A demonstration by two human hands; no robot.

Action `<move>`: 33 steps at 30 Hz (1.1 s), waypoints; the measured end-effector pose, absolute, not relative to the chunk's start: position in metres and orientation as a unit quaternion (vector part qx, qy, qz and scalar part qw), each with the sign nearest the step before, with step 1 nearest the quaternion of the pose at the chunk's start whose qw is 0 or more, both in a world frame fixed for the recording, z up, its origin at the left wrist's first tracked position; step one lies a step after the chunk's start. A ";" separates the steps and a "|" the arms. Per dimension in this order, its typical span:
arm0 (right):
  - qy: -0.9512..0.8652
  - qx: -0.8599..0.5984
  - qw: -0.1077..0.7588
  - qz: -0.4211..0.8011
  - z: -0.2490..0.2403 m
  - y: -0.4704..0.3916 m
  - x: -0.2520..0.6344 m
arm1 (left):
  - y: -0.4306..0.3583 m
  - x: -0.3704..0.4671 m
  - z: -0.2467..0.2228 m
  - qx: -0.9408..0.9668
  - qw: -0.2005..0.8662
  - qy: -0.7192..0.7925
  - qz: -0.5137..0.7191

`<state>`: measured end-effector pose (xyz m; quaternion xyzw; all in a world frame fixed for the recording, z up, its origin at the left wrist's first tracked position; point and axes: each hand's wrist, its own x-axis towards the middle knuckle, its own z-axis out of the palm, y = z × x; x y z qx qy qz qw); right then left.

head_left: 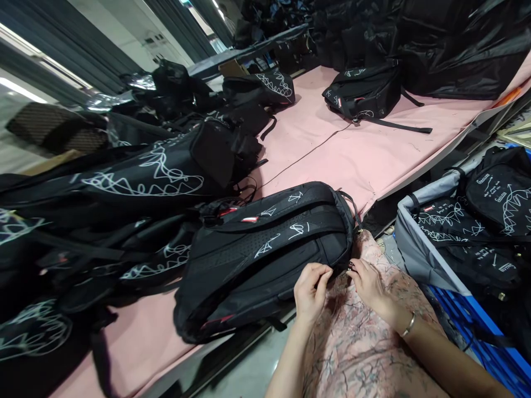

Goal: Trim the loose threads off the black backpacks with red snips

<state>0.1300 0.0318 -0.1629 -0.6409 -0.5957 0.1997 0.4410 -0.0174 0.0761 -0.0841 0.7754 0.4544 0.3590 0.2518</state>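
A black backpack (265, 260) with white scribbled marks on its shoulder straps lies on its front at the table's near edge, straps facing up. At its near right corner, my left hand (311, 290) is closed in a pinch on the edge of the bag. Just to the right, my right hand (367, 282) also pinches at that corner, fingertips close to the left ones. Any zip pull or thread between the fingers is too small to make out. A bracelet (409, 325) circles my right wrist.
Several black backpacks (153, 171) are heaped on the left of the pink-covered table (315, 149). Another backpack (365, 94) lies farther back. Large black bags (448, 50) stand behind it. At right, a blue crate with a grey liner (431, 265) holds more printed bags.
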 end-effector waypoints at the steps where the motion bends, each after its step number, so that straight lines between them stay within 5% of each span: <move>1: -0.607 -0.639 0.434 0.186 -0.162 0.032 0.130 | 0.076 -0.017 -0.084 0.776 0.253 0.452 0.361; 14: -0.657 -0.637 0.384 0.124 -0.151 0.037 0.127 | 0.076 -0.018 -0.086 0.779 0.256 0.438 0.367; 25: -0.596 -0.623 0.467 0.197 -0.160 0.037 0.132 | 0.054 -0.026 -0.075 0.775 0.322 0.395 0.374; 33: -0.525 -0.592 0.515 0.330 -0.154 0.039 0.128 | 0.042 -0.028 -0.090 0.747 0.069 0.554 0.361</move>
